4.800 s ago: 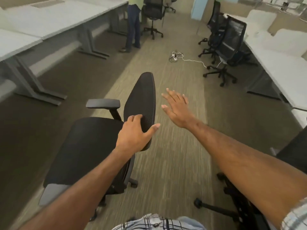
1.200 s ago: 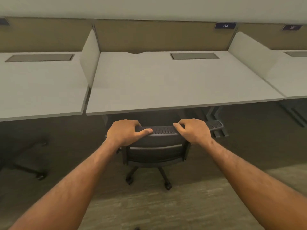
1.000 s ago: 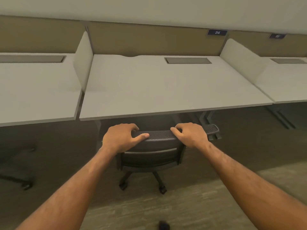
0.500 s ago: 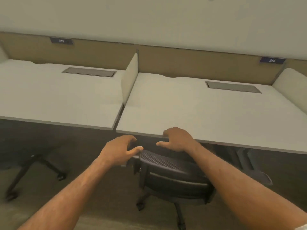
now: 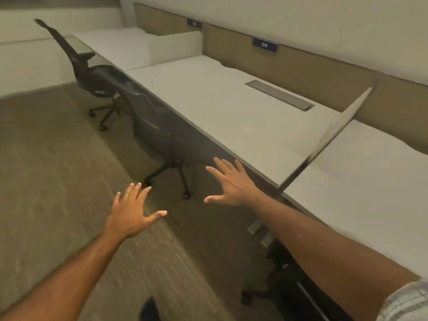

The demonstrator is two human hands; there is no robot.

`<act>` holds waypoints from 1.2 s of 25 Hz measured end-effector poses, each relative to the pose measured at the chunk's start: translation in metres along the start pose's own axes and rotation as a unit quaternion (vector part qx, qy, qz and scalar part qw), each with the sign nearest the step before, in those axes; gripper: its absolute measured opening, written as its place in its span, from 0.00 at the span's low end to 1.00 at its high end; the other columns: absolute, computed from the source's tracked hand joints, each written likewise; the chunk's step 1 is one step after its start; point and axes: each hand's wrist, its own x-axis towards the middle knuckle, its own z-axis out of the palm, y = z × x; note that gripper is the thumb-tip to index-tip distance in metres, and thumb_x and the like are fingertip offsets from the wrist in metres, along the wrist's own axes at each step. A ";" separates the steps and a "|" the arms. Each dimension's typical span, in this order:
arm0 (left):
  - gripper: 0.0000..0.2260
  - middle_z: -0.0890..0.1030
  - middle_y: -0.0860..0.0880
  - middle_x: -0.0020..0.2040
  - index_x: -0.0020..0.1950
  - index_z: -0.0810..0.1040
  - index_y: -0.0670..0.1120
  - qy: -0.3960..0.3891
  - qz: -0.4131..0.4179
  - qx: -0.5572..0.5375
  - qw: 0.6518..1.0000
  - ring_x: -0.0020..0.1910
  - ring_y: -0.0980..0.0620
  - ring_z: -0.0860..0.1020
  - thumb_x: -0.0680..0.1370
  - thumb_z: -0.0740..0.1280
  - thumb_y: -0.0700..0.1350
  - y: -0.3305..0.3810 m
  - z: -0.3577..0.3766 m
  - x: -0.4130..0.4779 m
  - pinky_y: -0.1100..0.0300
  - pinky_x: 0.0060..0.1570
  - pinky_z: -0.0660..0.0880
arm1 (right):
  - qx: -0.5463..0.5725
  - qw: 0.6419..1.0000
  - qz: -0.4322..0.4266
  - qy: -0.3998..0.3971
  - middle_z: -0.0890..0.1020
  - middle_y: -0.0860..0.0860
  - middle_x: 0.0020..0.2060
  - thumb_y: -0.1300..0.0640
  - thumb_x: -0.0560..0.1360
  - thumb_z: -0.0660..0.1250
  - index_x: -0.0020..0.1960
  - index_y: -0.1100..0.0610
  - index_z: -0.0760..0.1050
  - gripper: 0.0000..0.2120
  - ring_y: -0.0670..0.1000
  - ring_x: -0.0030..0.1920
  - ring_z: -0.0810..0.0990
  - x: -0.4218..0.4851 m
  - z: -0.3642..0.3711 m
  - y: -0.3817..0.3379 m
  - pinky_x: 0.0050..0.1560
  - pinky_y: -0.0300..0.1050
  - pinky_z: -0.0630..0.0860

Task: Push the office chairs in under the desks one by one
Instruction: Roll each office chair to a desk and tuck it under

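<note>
Both my hands are free, with fingers spread over the carpet. My left hand [image 5: 133,210] is low in the middle; my right hand [image 5: 231,183] is beside the front edge of the white desk marked 213 [image 5: 231,107]. A black mesh office chair [image 5: 155,133] stands tucked against that desk, ahead of my hands and apart from them. A second black chair [image 5: 90,75] stands farther left at the following desk [image 5: 120,46], its back leaning out from the edge. Under my right forearm the base of another chair [image 5: 284,281] shows beneath the nearest desk [image 5: 361,188].
White divider panels [image 5: 335,126] separate the desktops, and a tan partition [image 5: 301,63] runs behind them. A grey cable hatch [image 5: 279,95] is set into desk 213. Open carpet [image 5: 46,170] spreads to the left. A dark shoe tip [image 5: 150,309] shows at the bottom.
My hands have let go of the chair back at desk 214 and opened. The view has swung left along the desk row, so desk 213 and two more chairs appear.
</note>
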 end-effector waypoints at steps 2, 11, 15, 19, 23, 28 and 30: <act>0.54 0.59 0.43 0.81 0.80 0.62 0.49 -0.009 -0.043 -0.003 0.999 0.81 0.45 0.52 0.64 0.45 0.83 -0.054 0.008 -0.003 0.38 0.76 0.52 | -0.004 0.999 -0.032 0.001 0.44 0.54 0.83 0.21 0.70 0.57 0.83 0.45 0.47 0.50 0.57 0.82 0.41 0.051 0.013 -0.037 0.74 0.64 0.30; 0.55 0.55 0.45 0.82 0.80 0.62 0.47 -0.006 -0.183 -0.054 0.982 0.81 0.44 0.52 0.65 0.42 0.84 -0.304 0.032 -0.028 0.39 0.77 0.48 | 0.008 0.994 -0.094 -0.058 0.38 0.51 0.82 0.23 0.72 0.57 0.83 0.45 0.43 0.49 0.55 0.81 0.34 0.213 0.082 -0.229 0.73 0.66 0.26; 0.54 0.49 0.46 0.83 0.82 0.57 0.48 -0.004 -0.218 -0.030 0.975 0.82 0.45 0.47 0.66 0.42 0.83 -0.391 0.027 -0.036 0.40 0.77 0.43 | 0.008 0.989 -0.125 -0.081 0.39 0.52 0.82 0.24 0.74 0.54 0.83 0.46 0.43 0.47 0.54 0.81 0.33 0.275 0.096 -0.303 0.71 0.65 0.24; 0.54 0.50 0.45 0.83 0.82 0.56 0.48 -0.005 -0.243 -0.022 0.970 0.82 0.45 0.46 0.67 0.42 0.83 -0.457 0.021 -0.020 0.41 0.77 0.41 | 0.007 0.981 -0.164 -0.098 0.41 0.52 0.83 0.25 0.75 0.54 0.83 0.47 0.43 0.46 0.54 0.81 0.35 0.344 0.105 -0.351 0.73 0.67 0.27; 0.53 0.50 0.44 0.83 0.82 0.57 0.47 -0.010 -0.255 -0.024 0.967 0.82 0.45 0.47 0.67 0.44 0.82 -0.523 0.018 0.022 0.41 0.77 0.42 | 0.016 0.977 -0.180 -0.112 0.40 0.53 0.83 0.26 0.76 0.54 0.83 0.47 0.43 0.45 0.53 0.81 0.34 0.429 0.117 -0.390 0.72 0.66 0.26; 0.56 0.47 0.45 0.83 0.82 0.52 0.48 -0.040 -0.274 -0.004 0.961 0.82 0.46 0.44 0.65 0.38 0.83 -0.622 -0.013 0.094 0.41 0.78 0.41 | 0.043 0.975 -0.189 -0.107 0.40 0.54 0.83 0.26 0.76 0.53 0.83 0.48 0.42 0.45 0.54 0.81 0.34 0.564 0.116 -0.445 0.72 0.66 0.26; 0.57 0.47 0.44 0.83 0.82 0.52 0.47 -0.040 -0.284 0.000 0.958 0.82 0.46 0.44 0.64 0.36 0.83 -0.657 -0.032 0.119 0.41 0.77 0.40 | 0.055 0.975 -0.192 -0.100 0.41 0.54 0.83 0.26 0.76 0.54 0.83 0.49 0.43 0.45 0.54 0.81 0.35 0.614 0.107 -0.467 0.73 0.66 0.26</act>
